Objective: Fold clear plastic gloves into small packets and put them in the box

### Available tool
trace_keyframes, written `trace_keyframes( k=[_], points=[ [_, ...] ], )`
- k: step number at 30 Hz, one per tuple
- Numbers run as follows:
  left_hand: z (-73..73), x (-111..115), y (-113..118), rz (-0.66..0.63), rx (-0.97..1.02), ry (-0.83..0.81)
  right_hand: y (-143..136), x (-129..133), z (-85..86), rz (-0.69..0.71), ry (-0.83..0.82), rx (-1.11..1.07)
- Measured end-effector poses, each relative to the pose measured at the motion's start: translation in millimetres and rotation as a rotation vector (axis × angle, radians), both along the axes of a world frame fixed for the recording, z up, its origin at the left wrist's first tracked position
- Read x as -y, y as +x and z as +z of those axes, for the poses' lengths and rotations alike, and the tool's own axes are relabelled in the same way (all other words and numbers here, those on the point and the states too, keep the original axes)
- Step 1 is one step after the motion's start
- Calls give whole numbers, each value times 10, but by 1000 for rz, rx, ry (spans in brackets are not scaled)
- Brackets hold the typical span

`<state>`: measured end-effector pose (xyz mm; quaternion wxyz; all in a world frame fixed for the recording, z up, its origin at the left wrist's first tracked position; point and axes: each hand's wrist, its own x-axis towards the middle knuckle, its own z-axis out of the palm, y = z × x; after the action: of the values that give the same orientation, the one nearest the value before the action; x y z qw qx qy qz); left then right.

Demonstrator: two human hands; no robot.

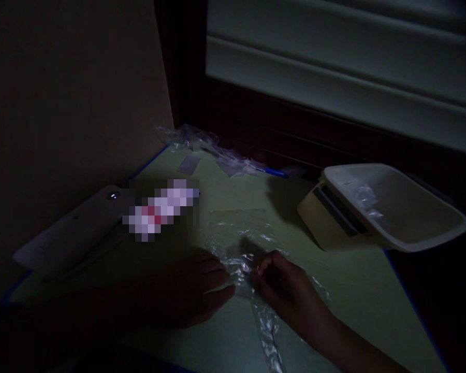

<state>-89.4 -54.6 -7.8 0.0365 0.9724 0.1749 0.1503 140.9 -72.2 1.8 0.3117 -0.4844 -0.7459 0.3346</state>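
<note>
Several thin clear plastic bags lie on the pale green tabletop, one of them a clear plastic bag (pixel 238 228) flat in front of my hands. My left hand (pixel 198 290) rests palm down at its left edge, fingers stretched out and the tips touching the plastic. On the other side, my right hand (pixel 289 290) is closed in a pinch, thumb and forefinger on the crinkled plastic. Dim light hides what exactly lies between those fingertips. Another long clear plastic strip (pixel 270 331) runs toward me below the right hand.
A cream plastic tub (pixel 314 217) stands tilted at the right, with clear plastic inside. A whitish long device (pixel 77 223) and a blurred-out item (pixel 163 210) are at the left. Crumpled clear bags (pixel 194 137) and a blue pen (pixel 275 172) lie along the back edge.
</note>
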Motion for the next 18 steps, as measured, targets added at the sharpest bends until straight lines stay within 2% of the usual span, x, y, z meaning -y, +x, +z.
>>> trace_keyframes(
  k=[3,8,14,18],
  points=[
    [0,14,-19,-52,33,35,0,-1,-1,5,14,84],
    [62,6,24,-10,-73,16,6,-2,13,5,79,151],
    [39,-1,33,16,-61,31,43,24,35,45,354,353],
    [42,-1,39,2,-56,43,20,78,51,193,491,454]
  ],
)
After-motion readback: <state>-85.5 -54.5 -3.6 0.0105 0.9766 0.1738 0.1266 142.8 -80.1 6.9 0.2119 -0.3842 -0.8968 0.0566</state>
